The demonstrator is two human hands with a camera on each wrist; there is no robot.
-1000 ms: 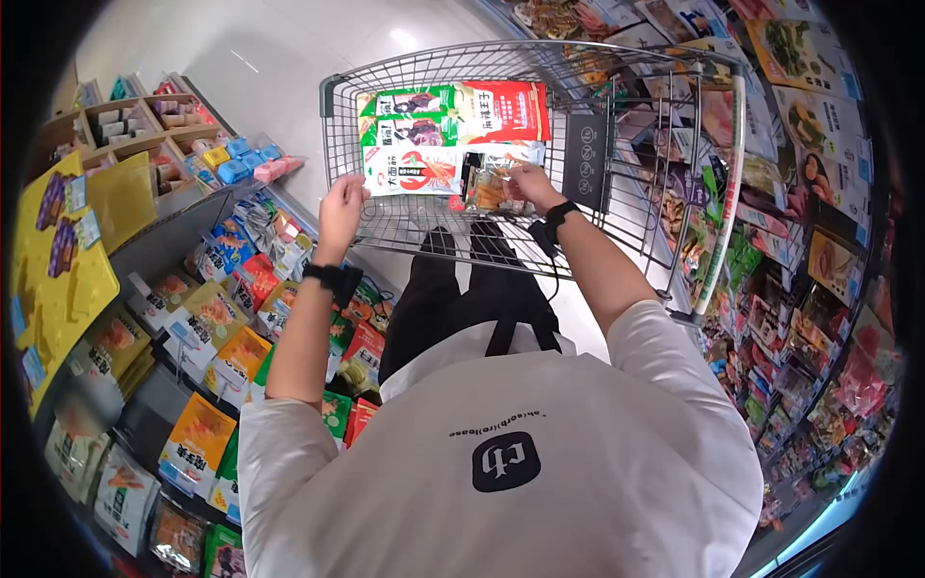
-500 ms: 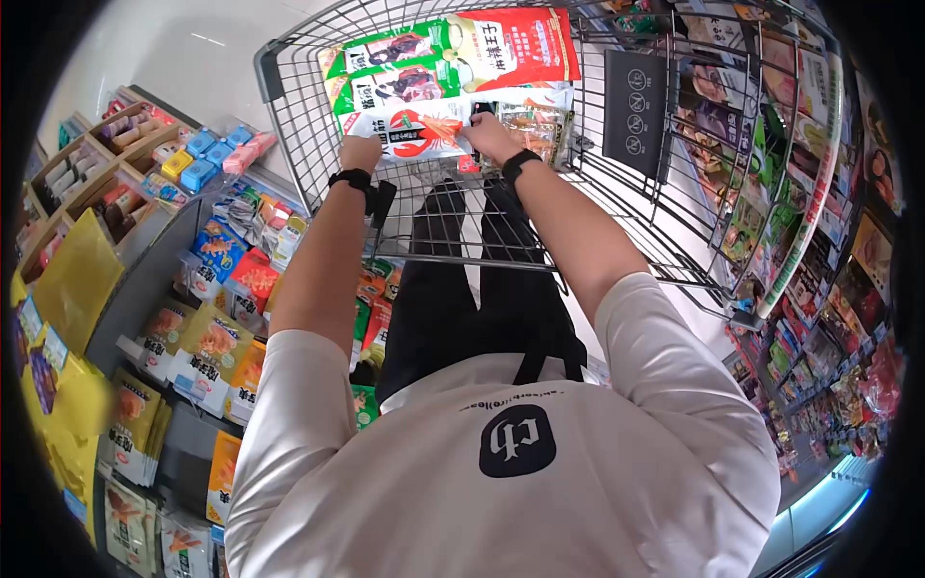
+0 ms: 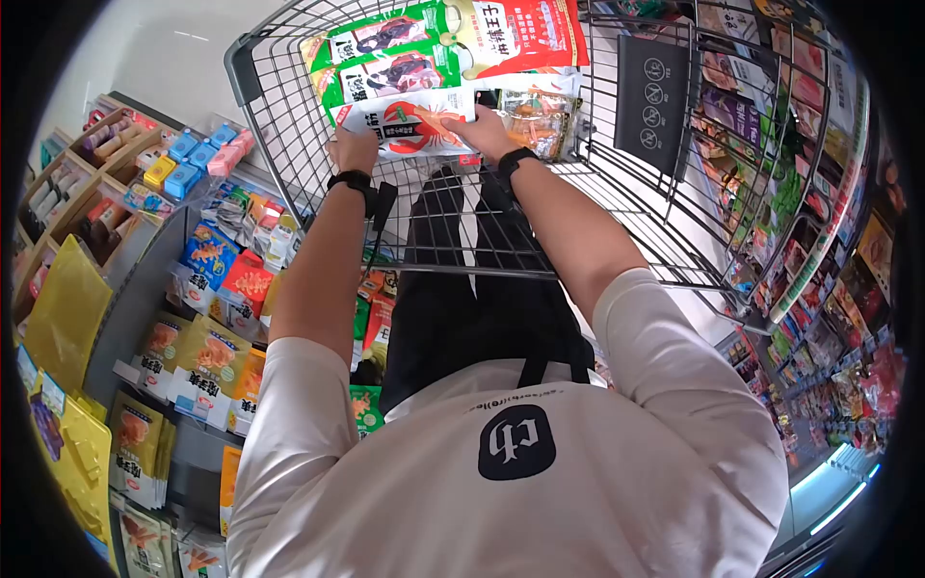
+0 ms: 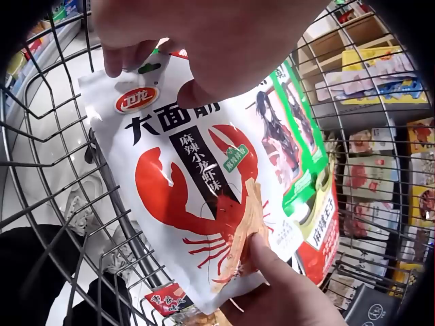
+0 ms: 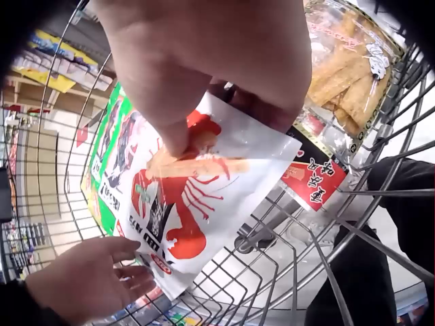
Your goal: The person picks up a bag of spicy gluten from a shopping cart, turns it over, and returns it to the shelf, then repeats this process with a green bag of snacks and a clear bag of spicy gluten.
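Note:
A white snack bag point(image 4: 183, 170) with a red crayfish print lies in the cart, held at both ends. My left hand point(image 3: 355, 151) is at its left end, thumb on the printed face and fingers at the edge in the left wrist view. The right hand point(image 3: 485, 133) pinches the opposite end, its thumb on top and fingers underneath. Green bags point(image 3: 409, 72) and a red and cream bag point(image 3: 530, 37) lie beyond it. Beside the right hand is a clear packet of brown snacks point(image 5: 346, 75), with a small red packet point(image 5: 316, 183) near it.
The wire cart point(image 3: 462, 260) surrounds the bags, with a dark sign panel point(image 3: 653, 106) on its right. Shelves of snack bags point(image 3: 207, 356) stand at the left, and packed shelves point(image 3: 848, 328) at the right. My legs point(image 3: 482, 328) are against the cart's near side.
Both hands have come onto the white bag; the right hand has left the clear packet. In the head view the cart and its bags appear larger and higher.

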